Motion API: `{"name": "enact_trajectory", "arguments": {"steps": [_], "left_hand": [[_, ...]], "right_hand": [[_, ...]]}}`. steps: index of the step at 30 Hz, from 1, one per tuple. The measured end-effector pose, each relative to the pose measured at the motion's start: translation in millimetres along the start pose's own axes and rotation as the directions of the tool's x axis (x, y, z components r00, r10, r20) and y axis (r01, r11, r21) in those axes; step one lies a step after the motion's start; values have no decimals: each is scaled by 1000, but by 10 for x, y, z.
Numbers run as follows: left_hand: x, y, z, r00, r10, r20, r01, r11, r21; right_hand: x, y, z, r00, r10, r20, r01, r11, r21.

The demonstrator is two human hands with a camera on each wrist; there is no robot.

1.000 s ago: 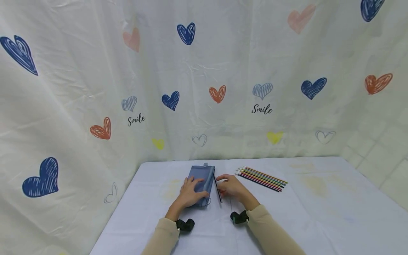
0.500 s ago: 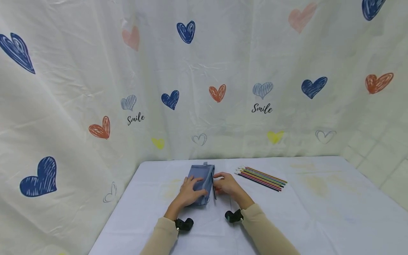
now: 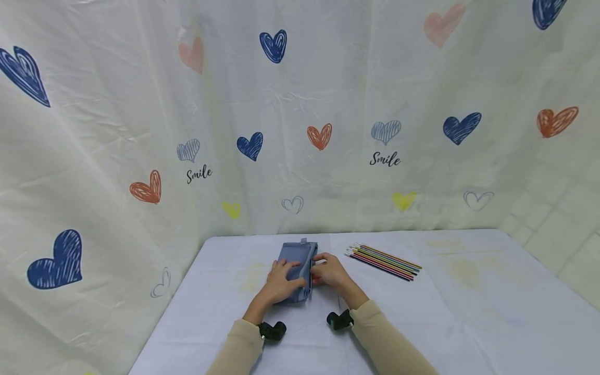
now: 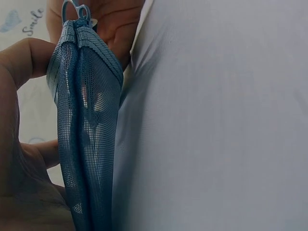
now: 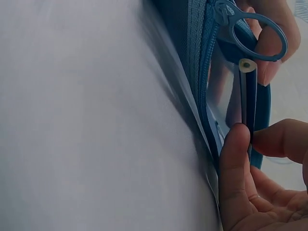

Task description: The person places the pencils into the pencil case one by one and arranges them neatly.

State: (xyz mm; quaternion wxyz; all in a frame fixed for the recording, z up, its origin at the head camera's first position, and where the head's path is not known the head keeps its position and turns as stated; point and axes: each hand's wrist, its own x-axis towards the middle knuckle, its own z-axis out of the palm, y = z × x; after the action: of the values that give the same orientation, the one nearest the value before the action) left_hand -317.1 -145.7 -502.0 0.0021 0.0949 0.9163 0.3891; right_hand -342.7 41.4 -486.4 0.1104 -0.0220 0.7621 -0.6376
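A blue zip pencil case [image 3: 295,252] with mesh sides lies on the white-covered table. My left hand [image 3: 279,282] holds it from the left, fingers over its top and thumb towards the zip edge. In the right wrist view the zip is undone along the right side, and a ring-shaped pull [image 5: 284,41] hangs at its near end. My right hand [image 3: 330,272] pinches a dark blue pencil [image 5: 249,96] between thumb and fingers, with the pencil lying along the opening. Its flat end faces the camera; its far part is hidden by fingers and case.
Several coloured pencils [image 3: 384,262] lie side by side to the right of the right hand. A white curtain [image 3: 337,182] printed with hearts hangs behind the table's back edge. Dark cameras sit on both wrists.
My right hand has moved left with the pencil, from beside the pencil case up to its open side. The left hand stays on the case, and the loose pencils lie as before.
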Motion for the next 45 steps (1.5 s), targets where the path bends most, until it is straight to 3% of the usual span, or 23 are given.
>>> {"name": "enact_trajectory", "arguments": {"steps": [9,18,27,34,39,45], "left_hand": [[3,-3,6,1000,-9,-1,9,1000,3],[6,-2,7,1000,-8,-5,8,1000,-12],[8,2,7,999,-37,2,37,999,-32],[5,-21,9,1000,-9,3,10,999,-38],[8,-35,20,1000,-2,10,2,999,-33],[-7,-44,1,1000,-9,16,9,999,-41]], "right_hand": [[4,4,8,998,19,55,-19,1000,3],[-10,-20,-189,991,-7,131,8,1000,-4],[-35,-105,-494,997,-9,77,18,993,-118],[-98,-197,-846,997,-69,23,72,978,-195],[-142,-135,-1153,990,-143,12,138,927,-349],[-235,-38,-1427,969,-247,13,205,773,-600]]}}
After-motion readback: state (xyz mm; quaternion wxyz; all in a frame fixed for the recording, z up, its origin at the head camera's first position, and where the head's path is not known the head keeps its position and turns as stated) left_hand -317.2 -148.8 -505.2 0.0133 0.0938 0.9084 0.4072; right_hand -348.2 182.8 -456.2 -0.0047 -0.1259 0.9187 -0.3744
